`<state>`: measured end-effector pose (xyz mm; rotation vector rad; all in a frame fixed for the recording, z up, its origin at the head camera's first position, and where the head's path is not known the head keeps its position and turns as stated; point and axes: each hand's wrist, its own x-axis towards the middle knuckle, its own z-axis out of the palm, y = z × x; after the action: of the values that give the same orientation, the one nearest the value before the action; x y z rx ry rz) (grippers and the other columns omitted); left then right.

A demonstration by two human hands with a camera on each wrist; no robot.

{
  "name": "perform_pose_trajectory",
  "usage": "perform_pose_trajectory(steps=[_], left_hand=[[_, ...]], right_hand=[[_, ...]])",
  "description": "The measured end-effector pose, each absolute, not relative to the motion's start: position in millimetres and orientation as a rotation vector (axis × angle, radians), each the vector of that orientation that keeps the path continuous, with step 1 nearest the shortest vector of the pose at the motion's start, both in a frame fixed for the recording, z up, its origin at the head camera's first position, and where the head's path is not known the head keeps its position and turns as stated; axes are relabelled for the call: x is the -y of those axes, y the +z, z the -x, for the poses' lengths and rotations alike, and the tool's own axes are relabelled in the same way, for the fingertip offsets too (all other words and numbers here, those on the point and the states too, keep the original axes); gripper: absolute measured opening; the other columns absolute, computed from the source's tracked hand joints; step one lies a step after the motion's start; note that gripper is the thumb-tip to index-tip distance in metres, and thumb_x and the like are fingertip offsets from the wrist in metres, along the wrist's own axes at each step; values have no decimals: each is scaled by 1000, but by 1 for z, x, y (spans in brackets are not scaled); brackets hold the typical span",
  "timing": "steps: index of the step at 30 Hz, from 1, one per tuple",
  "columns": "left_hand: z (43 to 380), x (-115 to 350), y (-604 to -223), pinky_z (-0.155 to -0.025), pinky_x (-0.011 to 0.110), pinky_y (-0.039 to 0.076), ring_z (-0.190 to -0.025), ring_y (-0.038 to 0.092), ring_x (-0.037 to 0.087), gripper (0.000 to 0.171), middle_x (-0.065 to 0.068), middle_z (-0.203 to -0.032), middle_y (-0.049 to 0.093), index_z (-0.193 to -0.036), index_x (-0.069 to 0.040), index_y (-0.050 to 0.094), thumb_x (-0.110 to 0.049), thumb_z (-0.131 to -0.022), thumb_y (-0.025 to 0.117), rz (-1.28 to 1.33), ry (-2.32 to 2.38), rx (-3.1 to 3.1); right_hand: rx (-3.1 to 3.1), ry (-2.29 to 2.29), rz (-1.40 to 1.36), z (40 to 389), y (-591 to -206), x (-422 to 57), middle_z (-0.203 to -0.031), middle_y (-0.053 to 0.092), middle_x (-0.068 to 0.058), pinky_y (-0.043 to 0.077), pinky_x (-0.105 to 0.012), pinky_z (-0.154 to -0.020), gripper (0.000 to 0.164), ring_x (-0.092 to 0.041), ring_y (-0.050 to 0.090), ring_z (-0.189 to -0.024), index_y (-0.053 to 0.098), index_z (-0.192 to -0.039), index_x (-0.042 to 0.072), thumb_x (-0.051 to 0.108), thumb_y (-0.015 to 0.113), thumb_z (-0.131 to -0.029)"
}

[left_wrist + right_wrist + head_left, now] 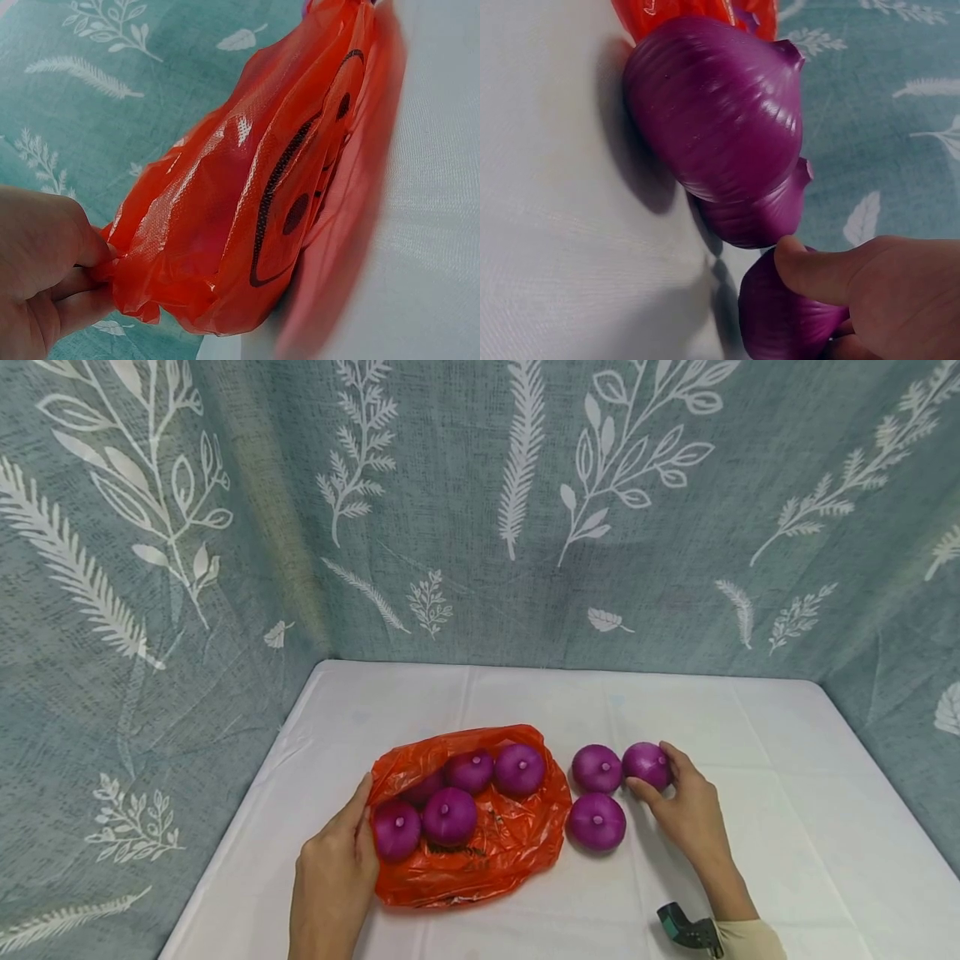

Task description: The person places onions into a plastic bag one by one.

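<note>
An orange-red plastic bag (480, 877) lies open-mouthed on the table with several purple onions (450, 817) inside. My left hand (335, 868) pinches the bag's left edge between thumb and fingers; in the left wrist view the crumpled plastic (202, 202) bunches at the fingertips. Right of the bag stand three more onions. My right hand (688, 806) grips the far-right onion (647, 765), thumb on its near side and fingers around its right. That onion sits beside another onion (597, 768), with a third onion (597, 822) nearer to me.
A white cloth (787, 793) covers the table. Behind and at the sides hangs a blue-green curtain (465, 527) with white leaf prints. A small black device (688, 931) is strapped at my right wrist by a beige sleeve (750, 941).
</note>
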<state>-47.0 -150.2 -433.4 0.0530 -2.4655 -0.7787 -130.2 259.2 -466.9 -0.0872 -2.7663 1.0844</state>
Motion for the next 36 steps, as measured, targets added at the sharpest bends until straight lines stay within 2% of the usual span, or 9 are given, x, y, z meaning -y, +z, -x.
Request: perform_pose_trajectory(steps=[13,27,36], left_hand=[[46,151,-433,-79,54,62,-102,75,44,50,28,-123,72,-144,1,64,9,-94,70,-53,-787,2457],[46,151,-431,-79,54,61,-102,75,44,51,29,-123,72,-143,2,64,10,-93,71,-48,-788,2456],[45,153,-431,-79,54,62,-102,75,44,52,29,-123,72,-143,2,63,11,-93,71,-49,-773,2464]], right_hand=[[2710,1093,87,128,-454,-256,-147,55,-35,47,-65,-111,82,-52,53,-137,41,-156,-8,22,84,-93],[2542,1109,-58,124,-434,-238,-149,59,-27,49,-62,-108,80,-46,59,-134,52,-153,1,18,91,-86],[2524,1141,-117,120,-426,-222,-148,60,-25,48,-61,-110,80,-43,58,-136,52,-154,4,16,91,-86]])
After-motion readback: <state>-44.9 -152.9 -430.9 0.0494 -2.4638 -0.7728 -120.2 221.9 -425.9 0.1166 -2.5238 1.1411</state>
